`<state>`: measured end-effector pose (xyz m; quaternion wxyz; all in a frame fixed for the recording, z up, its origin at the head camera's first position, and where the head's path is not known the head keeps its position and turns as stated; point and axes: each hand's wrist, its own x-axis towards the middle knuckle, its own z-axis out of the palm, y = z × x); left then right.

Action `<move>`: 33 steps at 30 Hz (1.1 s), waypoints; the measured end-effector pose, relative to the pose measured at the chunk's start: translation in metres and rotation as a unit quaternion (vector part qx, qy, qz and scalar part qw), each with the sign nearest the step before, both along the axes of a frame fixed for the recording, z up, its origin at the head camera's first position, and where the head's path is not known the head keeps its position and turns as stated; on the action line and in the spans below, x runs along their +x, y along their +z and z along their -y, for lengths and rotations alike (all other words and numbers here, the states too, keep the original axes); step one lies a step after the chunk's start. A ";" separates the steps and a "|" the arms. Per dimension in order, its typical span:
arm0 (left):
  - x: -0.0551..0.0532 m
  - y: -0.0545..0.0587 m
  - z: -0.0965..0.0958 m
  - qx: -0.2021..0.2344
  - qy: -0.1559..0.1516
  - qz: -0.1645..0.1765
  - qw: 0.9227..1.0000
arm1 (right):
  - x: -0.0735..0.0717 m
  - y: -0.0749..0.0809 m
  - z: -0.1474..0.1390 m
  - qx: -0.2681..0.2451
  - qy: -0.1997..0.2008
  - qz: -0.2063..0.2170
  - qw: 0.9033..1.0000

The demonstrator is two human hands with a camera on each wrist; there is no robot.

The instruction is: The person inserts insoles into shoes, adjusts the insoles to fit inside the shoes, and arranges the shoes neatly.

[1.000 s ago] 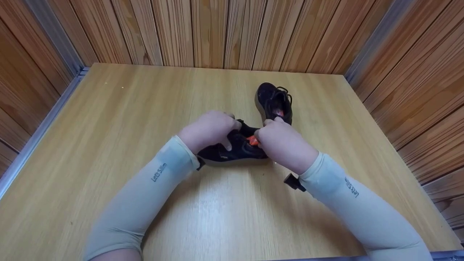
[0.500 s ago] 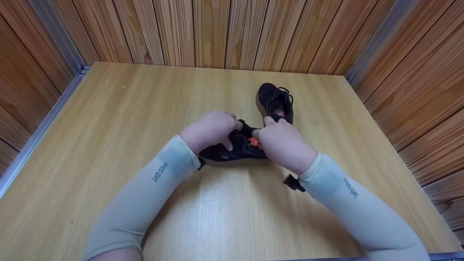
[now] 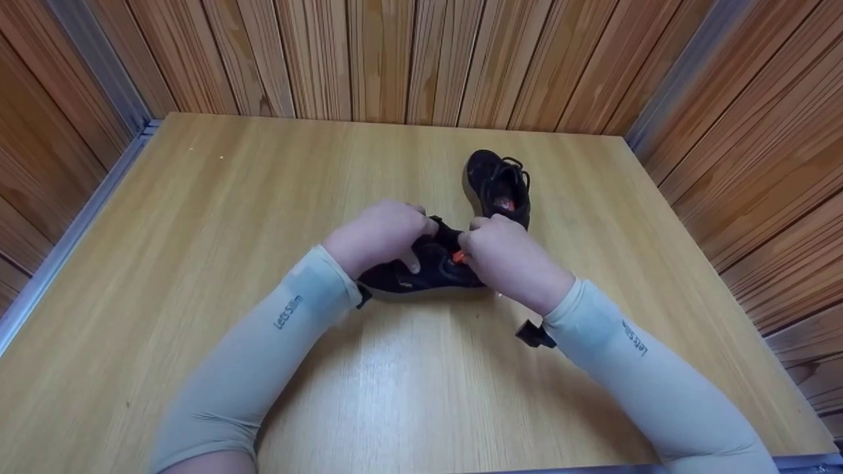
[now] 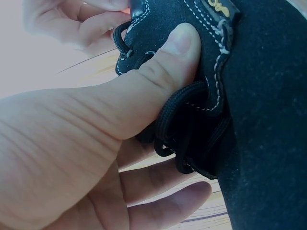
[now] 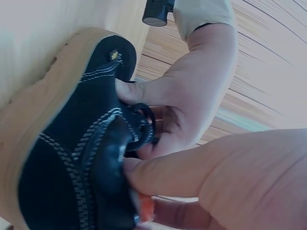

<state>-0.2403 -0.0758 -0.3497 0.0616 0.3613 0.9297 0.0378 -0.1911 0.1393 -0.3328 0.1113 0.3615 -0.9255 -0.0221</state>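
Note:
A black lace-up shoe [image 3: 435, 270] with white stitching and a pale sole lies sideways on the table, toe to the left. My left hand [image 3: 385, 237] grips it at the lacing: in the left wrist view the thumb [image 4: 172, 57] presses the upper beside the black laces [image 4: 172, 112], with fingers on the far side. At the opening, my right hand [image 3: 514, 260] has its thumb [image 5: 148, 175] by the padded collar and its fingers bent around what looks like an orange insole [image 5: 145, 207]. The hand partly hides the heel and the exact hold.
A second black shoe [image 3: 494, 178], its laces looped and reddish-orange showing inside, stands just behind my right hand. Both rest on a wooden table [image 3: 263, 184]. Wood-plank walls [image 3: 382, 59] close off the back and sides.
My right hand has shifted slightly up and left at the shoe opening, and less orange shows there. The left hand and both shoes hold their places.

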 end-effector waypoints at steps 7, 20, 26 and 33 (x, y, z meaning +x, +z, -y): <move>0.001 -0.001 0.001 0.002 -0.008 -0.006 1.000 | -0.003 -0.009 -0.001 -0.038 0.011 0.026 0.999; 0.001 -0.002 0.002 0.012 -0.004 -0.013 1.000 | -0.003 -0.015 0.002 -0.055 0.005 0.014 0.998; 0.000 -0.003 0.000 0.009 0.000 0.000 1.000 | -0.001 -0.023 -0.001 -0.076 0.040 -0.031 0.996; 0.000 0.000 0.001 0.008 0.006 0.006 1.000 | -0.001 -0.030 -0.005 -0.105 0.045 -0.061 0.992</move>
